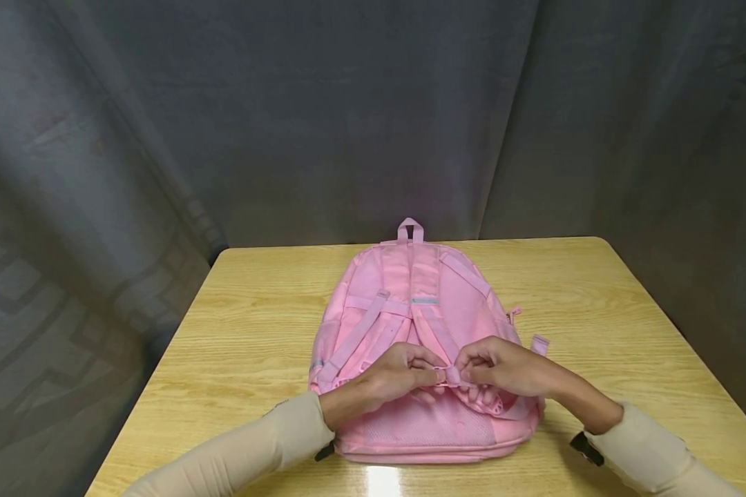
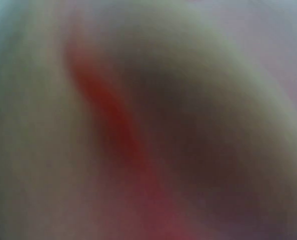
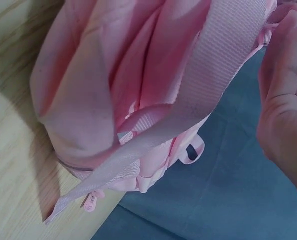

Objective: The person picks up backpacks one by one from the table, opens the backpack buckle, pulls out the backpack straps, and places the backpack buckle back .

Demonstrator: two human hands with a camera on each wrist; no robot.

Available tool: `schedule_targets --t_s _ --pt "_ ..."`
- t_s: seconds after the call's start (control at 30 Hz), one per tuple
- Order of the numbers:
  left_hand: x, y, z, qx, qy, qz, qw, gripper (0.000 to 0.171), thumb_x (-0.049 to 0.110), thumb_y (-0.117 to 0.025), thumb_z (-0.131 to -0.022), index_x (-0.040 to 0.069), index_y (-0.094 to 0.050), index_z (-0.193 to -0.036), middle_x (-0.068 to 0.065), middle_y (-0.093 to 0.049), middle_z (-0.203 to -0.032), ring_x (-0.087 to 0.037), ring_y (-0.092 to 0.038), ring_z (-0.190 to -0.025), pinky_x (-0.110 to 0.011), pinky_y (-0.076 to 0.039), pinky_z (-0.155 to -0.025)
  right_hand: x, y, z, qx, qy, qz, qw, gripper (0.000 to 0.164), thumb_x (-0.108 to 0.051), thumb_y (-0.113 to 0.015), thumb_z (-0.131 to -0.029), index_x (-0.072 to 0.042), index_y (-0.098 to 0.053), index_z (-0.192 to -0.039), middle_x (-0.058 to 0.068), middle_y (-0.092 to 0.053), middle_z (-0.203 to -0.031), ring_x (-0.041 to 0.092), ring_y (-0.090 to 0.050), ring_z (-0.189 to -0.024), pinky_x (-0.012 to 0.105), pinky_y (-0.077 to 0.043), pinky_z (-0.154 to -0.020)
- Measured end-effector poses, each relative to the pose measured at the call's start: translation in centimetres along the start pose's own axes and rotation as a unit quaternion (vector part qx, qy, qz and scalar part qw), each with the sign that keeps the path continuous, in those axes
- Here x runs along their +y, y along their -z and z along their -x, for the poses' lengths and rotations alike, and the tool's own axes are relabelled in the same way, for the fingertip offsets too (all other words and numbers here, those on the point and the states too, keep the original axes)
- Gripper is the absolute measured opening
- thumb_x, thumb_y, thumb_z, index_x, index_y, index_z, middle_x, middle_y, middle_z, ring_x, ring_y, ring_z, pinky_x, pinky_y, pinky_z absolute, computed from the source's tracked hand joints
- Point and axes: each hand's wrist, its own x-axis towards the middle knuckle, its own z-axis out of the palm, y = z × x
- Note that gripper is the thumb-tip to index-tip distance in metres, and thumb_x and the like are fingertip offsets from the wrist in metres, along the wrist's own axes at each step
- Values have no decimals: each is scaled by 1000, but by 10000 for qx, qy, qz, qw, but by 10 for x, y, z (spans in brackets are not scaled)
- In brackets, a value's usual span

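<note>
A pink backpack (image 1: 410, 428) lies on the table, its back panel and shoulder straps facing up and its top loop (image 1: 410, 223) toward the curtain. Over the lower part of the panel, my left hand (image 1: 398, 376) pinches one side of a small pink buckle (image 1: 451, 375) between thumb and fingers. From the other side my right hand (image 1: 503, 366) pinches the webbing strap (image 3: 223, 60) at that buckle. Fingers cover part of the buckle, so how the webbing runs through it cannot be told. Blur fills the left wrist view.
The wooden table (image 1: 255, 331) has grey curtains (image 1: 348, 124) behind it and at both sides. A loose strap end (image 1: 539, 344) sticks out at the bag's right side. Near it hangs a pink zipper pull (image 3: 91, 201).
</note>
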Motion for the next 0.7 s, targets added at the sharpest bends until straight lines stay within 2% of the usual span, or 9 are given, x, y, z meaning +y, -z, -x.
schedule_targets --t_s 0.27,0.53,0.7 --pt "0 0 0 9 -5 -14 10000 16 -3 -65 -91 -9 -65 -106 -13 -72 -89 -17 -68 -75 -33 -64 -71 -3 -2 -3 8 69 157 9999 12 -5 -56 -99 1 -66 -96 10 -68 -78 12 -64 -67 25 -59 -56" --pt "-1 0 0 -6 -48 -21 10000 16 -3 -65 -91 -9 -65 -106 -11 -72 -88 -17 -68 -75 -34 -64 -72 -3 -3 -3 77 126 179 9997 13 -6 -56 -99 2 -67 -98 11 -69 -78 13 -65 -66 28 -60 -56" --pt "0 0 0 6 -61 -20 10000 16 -4 -64 -91 -9 -65 -106 -10 -71 -86 -16 -68 -74 -34 -64 -71 -3 -1 -2 150 -3 185 9997 13 -7 -58 -99 2 -68 -101 12 -71 -82 16 -69 -67 28 -60 -53"
